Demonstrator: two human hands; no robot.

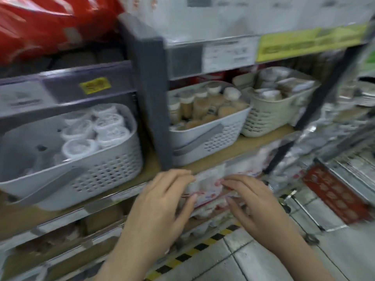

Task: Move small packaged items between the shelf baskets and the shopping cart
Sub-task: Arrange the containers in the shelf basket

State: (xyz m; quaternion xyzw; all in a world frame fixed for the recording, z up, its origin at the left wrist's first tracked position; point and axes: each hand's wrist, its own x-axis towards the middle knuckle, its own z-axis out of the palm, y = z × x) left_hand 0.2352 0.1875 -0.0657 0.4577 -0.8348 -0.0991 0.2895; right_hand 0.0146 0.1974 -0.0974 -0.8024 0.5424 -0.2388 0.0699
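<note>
My left hand [162,201] and my right hand [255,203] together hold a bundle of small white packets with red print [207,189] just in front of the shelf edge. Fingers of both hands curl round the bundle from either side. On the shelf stand a white basket [105,169] with round white tubs on the left, a white basket [205,142] with brown bottles in the middle, and a cream basket [269,116] with packets on the right. The wire shopping cart [345,179] is at the right. The view is blurred.
A grey shelf post [152,102] stands between the left and middle baskets. A red bag [50,23] lies on the upper shelf. Shiny silver packs [324,138] fill the cart. A yellow-black stripe [192,250] runs along the floor under the shelf.
</note>
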